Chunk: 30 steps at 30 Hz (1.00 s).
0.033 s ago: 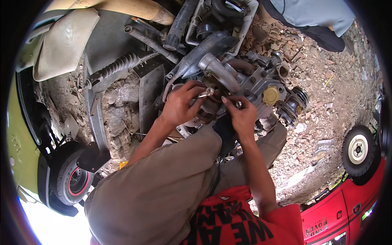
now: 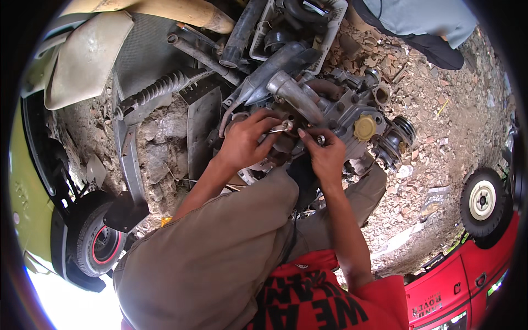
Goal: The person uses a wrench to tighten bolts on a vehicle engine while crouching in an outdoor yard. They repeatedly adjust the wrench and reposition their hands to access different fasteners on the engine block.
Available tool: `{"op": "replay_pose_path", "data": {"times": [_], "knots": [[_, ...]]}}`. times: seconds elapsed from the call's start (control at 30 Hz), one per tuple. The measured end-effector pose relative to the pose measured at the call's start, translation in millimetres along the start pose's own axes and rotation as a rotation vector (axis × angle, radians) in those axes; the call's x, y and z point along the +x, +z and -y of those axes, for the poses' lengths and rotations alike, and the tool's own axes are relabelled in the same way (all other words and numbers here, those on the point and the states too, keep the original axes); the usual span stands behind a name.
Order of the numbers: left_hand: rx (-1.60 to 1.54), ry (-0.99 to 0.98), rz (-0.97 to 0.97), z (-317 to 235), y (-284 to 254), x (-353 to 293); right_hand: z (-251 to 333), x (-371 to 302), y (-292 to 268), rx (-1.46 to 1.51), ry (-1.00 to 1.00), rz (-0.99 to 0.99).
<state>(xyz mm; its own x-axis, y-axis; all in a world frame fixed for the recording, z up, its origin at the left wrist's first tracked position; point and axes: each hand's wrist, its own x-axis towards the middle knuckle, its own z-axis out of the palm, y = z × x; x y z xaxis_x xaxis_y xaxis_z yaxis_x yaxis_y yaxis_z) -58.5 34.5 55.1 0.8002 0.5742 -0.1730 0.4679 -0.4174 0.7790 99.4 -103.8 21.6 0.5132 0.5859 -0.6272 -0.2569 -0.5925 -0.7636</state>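
My left hand [image 2: 245,141] is closed on a shiny wrench [image 2: 285,126], whose ring end sticks out past the fingertips toward the right. Close by on the right, the fingers of my right hand [image 2: 328,158] are pinched together. A small round metal piece [image 2: 321,139] shows at them; its kind is too small to tell. Both hands are over the near side of a greasy engine [image 2: 342,113], which has a yellow cap [image 2: 364,128] and a wide grey metal pipe [image 2: 291,93]. My fingers and the shadow hide what lies directly beneath them.
A white plastic crate [image 2: 329,41] of parts stands behind the engine, beside loose metal pipes [image 2: 203,58]. To the left lie a coil-covered shock absorber [image 2: 159,91] and a metal frame [image 2: 127,159]. Another person's leg [image 2: 423,38] is at the far right, a red vehicle [image 2: 467,280] lower right.
The wrench's ring end has shifted slightly to the right and down. My right hand stays in nearly the same place.
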Motion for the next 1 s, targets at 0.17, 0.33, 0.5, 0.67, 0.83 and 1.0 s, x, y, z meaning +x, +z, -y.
{"op": "replay_pose_path", "data": {"times": [0.17, 0.33, 0.5, 0.67, 0.83, 1.0], "knots": [[0.072, -0.043, 0.178, -13.8, 1.1, 12.0, -6.5, -1.9, 8.8, 0.02, -0.004, -0.08], [-0.032, -0.179, 0.174, -21.1, -3.3, 19.8, -7.6, -10.3, 20.6, -0.031, -0.071, -0.125], [-0.058, -0.115, 0.157, -9.8, 3.0, 22.2, -15.0, -8.1, 25.8, -0.002, -0.128, -0.16], [-0.098, -0.143, 0.137, -5.2, 2.0, 24.9, -18.0, -9.4, 27.6, -0.019, -0.142, -0.171], [-0.097, -0.122, 0.177, 0.5, -0.6, 32.1, -23.1, -11.1, 31.8, -0.051, -0.261, -0.243], [0.026, -0.109, 0.168, -10.0, 5.8, 33.0, -17.5, -8.9, 28.2, -0.106, -0.258, -0.195]]}}
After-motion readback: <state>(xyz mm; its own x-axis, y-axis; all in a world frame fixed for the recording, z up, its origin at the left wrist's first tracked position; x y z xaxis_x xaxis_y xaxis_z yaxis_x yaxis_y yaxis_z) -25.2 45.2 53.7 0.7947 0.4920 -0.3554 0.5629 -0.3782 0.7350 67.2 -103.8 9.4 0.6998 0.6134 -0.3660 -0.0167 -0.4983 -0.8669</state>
